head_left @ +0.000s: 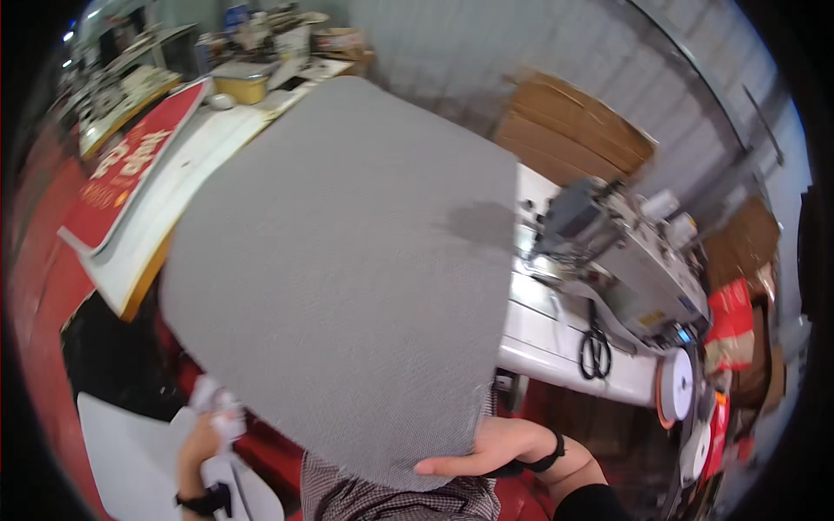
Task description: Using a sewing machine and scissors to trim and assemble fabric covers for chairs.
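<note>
A large grey mat (347, 234) with a fine textured face and rounded corners spreads across the middle, over the white tables. My right hand (499, 447) is closed on its near edge at the lower right, thumb lying on top and fingers hidden underneath. Low on the left, my left hand (200, 440) is closed around a crumpled white piece (224, 415), cloth or paper; blur hides which. Pale flat pieces (122, 451) with rounded corners lie under and beside that hand.
A sewing machine (638, 269) stands right of the mat on a white table, with black-handled scissors (595, 352) near it. A white tape roll (676, 386) hangs at the table's end. Cardboard (573, 126) leans behind. A red printed mat (135, 169) lies far left.
</note>
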Motion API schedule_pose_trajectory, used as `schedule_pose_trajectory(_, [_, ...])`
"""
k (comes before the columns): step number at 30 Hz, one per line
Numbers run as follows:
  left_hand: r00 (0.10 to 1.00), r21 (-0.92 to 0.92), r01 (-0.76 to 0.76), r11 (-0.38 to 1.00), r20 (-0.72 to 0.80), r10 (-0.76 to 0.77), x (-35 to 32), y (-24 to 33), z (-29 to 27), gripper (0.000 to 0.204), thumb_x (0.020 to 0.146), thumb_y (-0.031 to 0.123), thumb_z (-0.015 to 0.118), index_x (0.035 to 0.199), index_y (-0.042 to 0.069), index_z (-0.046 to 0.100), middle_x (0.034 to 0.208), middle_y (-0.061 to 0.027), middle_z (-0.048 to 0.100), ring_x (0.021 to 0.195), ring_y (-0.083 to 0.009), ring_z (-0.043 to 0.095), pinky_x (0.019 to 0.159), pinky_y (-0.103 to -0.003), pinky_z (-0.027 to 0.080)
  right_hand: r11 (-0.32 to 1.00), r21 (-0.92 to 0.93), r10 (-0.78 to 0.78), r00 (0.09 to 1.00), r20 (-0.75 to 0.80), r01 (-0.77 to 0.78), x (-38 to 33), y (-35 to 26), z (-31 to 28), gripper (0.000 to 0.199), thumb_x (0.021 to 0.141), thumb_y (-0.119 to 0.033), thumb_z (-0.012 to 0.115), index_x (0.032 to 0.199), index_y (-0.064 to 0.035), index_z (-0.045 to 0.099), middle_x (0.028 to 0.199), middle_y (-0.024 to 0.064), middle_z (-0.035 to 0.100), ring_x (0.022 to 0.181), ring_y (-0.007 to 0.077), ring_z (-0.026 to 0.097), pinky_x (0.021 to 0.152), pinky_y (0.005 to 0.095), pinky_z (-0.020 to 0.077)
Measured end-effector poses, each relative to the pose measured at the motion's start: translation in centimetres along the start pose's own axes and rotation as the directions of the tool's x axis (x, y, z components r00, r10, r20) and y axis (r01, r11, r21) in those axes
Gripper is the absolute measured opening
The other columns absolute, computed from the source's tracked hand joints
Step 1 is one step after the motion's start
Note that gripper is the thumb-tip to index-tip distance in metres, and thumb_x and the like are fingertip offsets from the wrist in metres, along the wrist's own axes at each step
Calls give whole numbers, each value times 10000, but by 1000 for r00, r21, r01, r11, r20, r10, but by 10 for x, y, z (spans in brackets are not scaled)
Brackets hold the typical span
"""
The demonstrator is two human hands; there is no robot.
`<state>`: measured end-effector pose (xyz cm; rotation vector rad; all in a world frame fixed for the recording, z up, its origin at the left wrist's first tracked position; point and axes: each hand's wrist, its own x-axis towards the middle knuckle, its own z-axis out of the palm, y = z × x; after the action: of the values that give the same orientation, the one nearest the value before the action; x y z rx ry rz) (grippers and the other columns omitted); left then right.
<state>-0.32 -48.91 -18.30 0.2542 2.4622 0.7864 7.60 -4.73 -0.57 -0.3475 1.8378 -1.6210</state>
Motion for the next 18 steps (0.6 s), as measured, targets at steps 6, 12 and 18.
schedule_pose_trajectory(6, [982,-559,-189,808,-105,157,-4,9,81,169,854,203,583,978,89,566,836,-41,570,771,-142,542,706,-299,474,961,277,88,946,-312,2,1,-55,21,517,760,-152,710,1183,68,511,1151,147,572,1050,227,538,905,334,418])
schedule_pose_trajectory(12, [968,-949,-248,193,-235,91,-58,26,66,318,914,258,535,1095,-2,558,1042,-79,603,990,-193,571,906,-346,428,948,306,52,907,-417,87,-11,-1,28,566,720,-193,721,1168,76,505,1100,145,576,990,247,547,859,356,435])
schedule_pose_trajectory(18, [928,-933,-352,-74,-358,102,-85,28,55,354,923,304,508,1134,21,514,1119,-105,562,1055,-251,549,943,-408,416,947,237,275,931,-240,-219,-16,56,25,505,756,-279,721,1075,58,520,865,110,608,702,175,595,572,271,477])
